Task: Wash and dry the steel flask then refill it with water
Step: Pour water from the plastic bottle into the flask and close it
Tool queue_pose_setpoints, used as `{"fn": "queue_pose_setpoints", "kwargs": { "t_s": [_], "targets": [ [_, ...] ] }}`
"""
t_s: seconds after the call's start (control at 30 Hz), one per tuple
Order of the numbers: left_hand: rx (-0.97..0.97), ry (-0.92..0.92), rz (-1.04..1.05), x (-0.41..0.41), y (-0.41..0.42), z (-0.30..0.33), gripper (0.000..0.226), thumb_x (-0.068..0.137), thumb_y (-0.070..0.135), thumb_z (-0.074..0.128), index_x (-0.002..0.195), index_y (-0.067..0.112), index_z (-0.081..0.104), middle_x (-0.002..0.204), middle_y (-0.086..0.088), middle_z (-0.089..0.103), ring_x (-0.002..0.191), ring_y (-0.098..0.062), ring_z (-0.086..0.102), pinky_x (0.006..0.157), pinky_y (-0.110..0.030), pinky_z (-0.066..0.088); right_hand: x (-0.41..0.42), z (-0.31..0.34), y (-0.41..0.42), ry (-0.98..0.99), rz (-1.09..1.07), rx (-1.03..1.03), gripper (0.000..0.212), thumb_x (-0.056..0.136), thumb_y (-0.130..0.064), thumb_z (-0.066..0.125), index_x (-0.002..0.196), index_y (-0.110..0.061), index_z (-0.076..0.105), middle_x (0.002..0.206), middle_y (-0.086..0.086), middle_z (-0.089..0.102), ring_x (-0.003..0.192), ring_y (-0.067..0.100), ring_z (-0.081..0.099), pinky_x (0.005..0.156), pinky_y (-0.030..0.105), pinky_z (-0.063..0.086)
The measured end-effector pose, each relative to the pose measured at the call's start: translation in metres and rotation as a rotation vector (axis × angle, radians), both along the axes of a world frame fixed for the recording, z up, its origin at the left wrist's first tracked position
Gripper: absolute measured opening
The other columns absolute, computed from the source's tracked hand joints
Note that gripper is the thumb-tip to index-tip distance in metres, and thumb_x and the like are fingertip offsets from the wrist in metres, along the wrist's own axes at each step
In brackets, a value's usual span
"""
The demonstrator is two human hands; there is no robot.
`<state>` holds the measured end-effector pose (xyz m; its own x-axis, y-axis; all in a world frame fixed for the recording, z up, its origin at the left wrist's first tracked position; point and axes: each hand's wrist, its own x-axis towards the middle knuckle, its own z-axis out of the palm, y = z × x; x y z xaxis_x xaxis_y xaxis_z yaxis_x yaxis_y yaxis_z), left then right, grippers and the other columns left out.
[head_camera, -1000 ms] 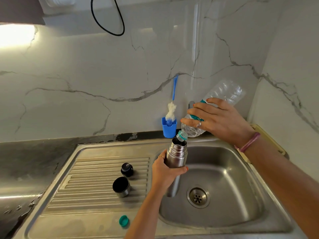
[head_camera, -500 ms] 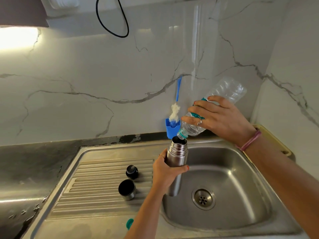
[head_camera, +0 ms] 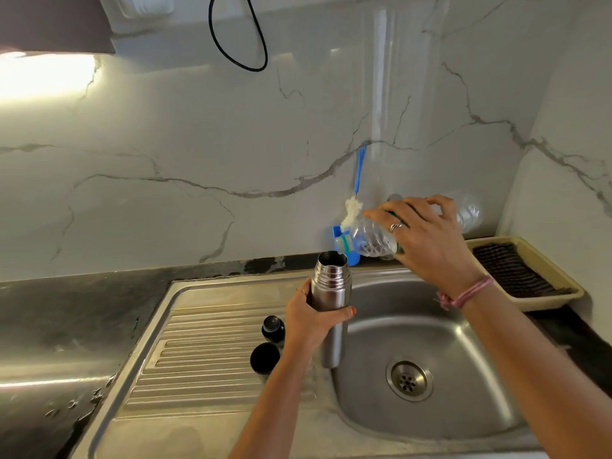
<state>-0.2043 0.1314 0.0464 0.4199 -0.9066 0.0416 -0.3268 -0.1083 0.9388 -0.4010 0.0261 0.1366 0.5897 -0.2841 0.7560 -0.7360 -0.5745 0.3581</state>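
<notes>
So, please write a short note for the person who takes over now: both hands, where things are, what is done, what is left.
Left hand grips the steel flask upright at the sink edge, mouth open.
Right hand holds the plastic bottle tilted, neck just above and behind the flask mouth; no stream visible.
Stopper and cup lid lie on the drainboard.
Done: flask uncapped, bottle brought over it.
Left: check the fill level, fit stopper and cup.

Brushed steel flask [head_camera: 331, 293], clear crinkled plastic bottle [head_camera: 374, 240].
</notes>
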Motion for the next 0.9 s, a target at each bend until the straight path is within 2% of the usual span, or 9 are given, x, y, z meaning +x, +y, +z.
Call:
{"fn": "queue_pose_setpoints", "kwargs": {
  "t_s": [0.13, 0.37, 0.47, 0.53, 0.63, 0.67, 0.77, 0.9],
  "targets": [
    [-0.005, 0.005, 0.033, 0.017, 0.008, 0.008, 0.056, 0.058, 0.02, 0.095, 0.095, 0.039, 0.056, 0.09, 0.018, 0.066, 0.081, 0.001, 0.063, 0.061, -0.009, 0.044, 0.024, -0.009, 0.01, -0.17, -0.024, 0.291, 0.086, 0.053, -0.023, 0.09, 0.131, -0.028, 0.054, 0.12, -0.002, 0.06, 0.106, 0.024, 0.056, 0.089, 0.043, 0.035],
    [-0.058, 0.045, 0.123, 0.054, 0.025, 0.021, 0.059, 0.057, 0.017, 0.095, 0.103, 0.032, 0.061, 0.093, 0.016, 0.068, 0.084, -0.002, 0.065, 0.067, -0.017, 0.048, 0.068, -0.029, 0.023, -0.424, 0.016, 0.692, 0.081, 0.062, -0.031, 0.083, 0.134, -0.034, 0.046, 0.128, -0.006, 0.056, 0.116, 0.02, 0.05, 0.096, 0.04, 0.034],
    [-0.068, 0.036, 0.165, 0.072, 0.033, 0.024, 0.061, 0.055, 0.019, 0.095, 0.106, 0.03, 0.062, 0.096, 0.013, 0.069, 0.088, -0.005, 0.065, 0.074, -0.022, 0.051, 0.087, -0.044, 0.024, -0.567, 0.139, 0.897, 0.077, 0.063, -0.033, 0.082, 0.131, -0.034, 0.046, 0.125, -0.008, 0.058, 0.115, 0.017, 0.053, 0.1, 0.048, 0.042],
    [-0.077, 0.046, 0.198, 0.086, 0.038, 0.025, 0.062, 0.055, 0.018, 0.096, 0.107, 0.027, 0.064, 0.099, 0.009, 0.071, 0.089, -0.007, 0.066, 0.078, -0.027, 0.054, 0.098, -0.055, 0.027, -0.668, 0.24, 0.992, 0.077, 0.063, -0.035, 0.082, 0.132, -0.031, 0.048, 0.124, -0.007, 0.059, 0.112, 0.014, 0.056, 0.095, 0.046, 0.049],
    [-0.083, 0.062, 0.236, 0.106, 0.045, 0.027, 0.064, 0.054, 0.018, 0.095, 0.11, 0.022, 0.065, 0.101, 0.005, 0.072, 0.093, -0.013, 0.068, 0.083, -0.034, 0.056, 0.111, -0.067, 0.036, -0.825, 0.329, 1.099, 0.074, 0.068, -0.021, 0.083, 0.133, -0.024, 0.049, 0.119, -0.007, 0.057, 0.105, 0.009, 0.057, 0.09, 0.023, 0.049],
    [-0.087, 0.066, 0.246, 0.113, 0.047, 0.028, 0.063, 0.054, 0.018, 0.095, 0.11, 0.022, 0.066, 0.1, 0.005, 0.072, 0.093, -0.014, 0.068, 0.084, -0.035, 0.056, 0.114, -0.071, 0.039, -0.858, 0.34, 1.124, 0.072, 0.069, -0.017, 0.083, 0.132, -0.025, 0.049, 0.114, -0.011, 0.057, 0.101, 0.006, 0.057, 0.088, 0.019, 0.047],
    [-0.091, 0.053, 0.274, 0.133, 0.052, 0.027, 0.064, 0.054, 0.019, 0.095, 0.111, 0.023, 0.065, 0.101, 0.005, 0.072, 0.095, -0.016, 0.068, 0.088, -0.04, 0.056, 0.122, -0.084, 0.045, -0.922, 0.36, 1.158, 0.072, 0.068, -0.013, 0.083, 0.129, -0.031, 0.048, 0.106, -0.019, 0.057, 0.098, 0.005, 0.059, 0.089, 0.027, 0.049],
    [-0.083, 0.045, 0.314, 0.155, 0.055, 0.02, 0.069, 0.055, 0.017, 0.095, 0.115, 0.022, 0.063, 0.105, 0.004, 0.071, 0.097, -0.016, 0.066, 0.091, -0.041, 0.055, 0.127, -0.1, 0.05, -0.973, 0.341, 1.177, 0.071, 0.068, -0.01, 0.084, 0.127, -0.031, 0.05, 0.104, -0.019, 0.06, 0.097, 0.004, 0.06, 0.091, 0.036, 0.052]
  ]
}}
